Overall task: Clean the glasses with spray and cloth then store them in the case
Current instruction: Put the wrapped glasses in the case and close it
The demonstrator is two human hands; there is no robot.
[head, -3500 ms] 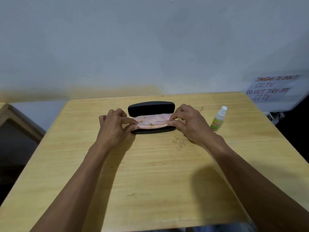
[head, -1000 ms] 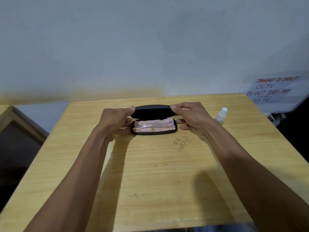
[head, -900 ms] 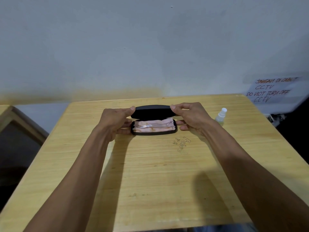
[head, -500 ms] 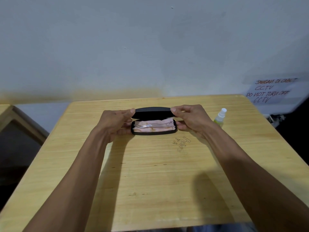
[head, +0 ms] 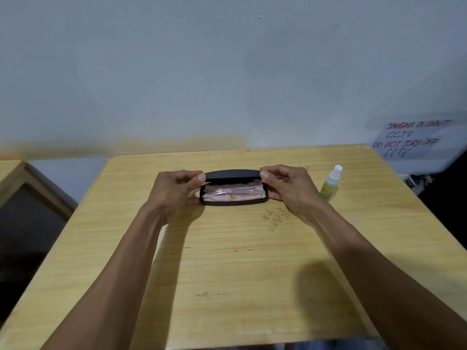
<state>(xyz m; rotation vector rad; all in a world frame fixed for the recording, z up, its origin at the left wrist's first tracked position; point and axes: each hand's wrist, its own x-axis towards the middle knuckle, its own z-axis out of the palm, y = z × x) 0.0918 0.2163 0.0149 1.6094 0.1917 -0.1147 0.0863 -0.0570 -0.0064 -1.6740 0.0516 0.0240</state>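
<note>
Black case (head: pixel 233 202) half-shut, both hands pinching its lid (head: pixel 233 174): left hand (head: pixel 174 192), right hand (head: pixel 288 189); glasses (head: pixel 228 192) blurred on pink cloth (head: pixel 233 197).

both forearms are bare from the lower frame edge to the wrists; no sleeve cuff shows on either. left hand (head: pixel 174 190): bare, no glove, ring, watch or band visible. right hand (head: pixel 290 189): bare, likewise nothing worn at fingers or wrist. fingernails short where seen. upper arms and clothing fall outside the frame.
</note>
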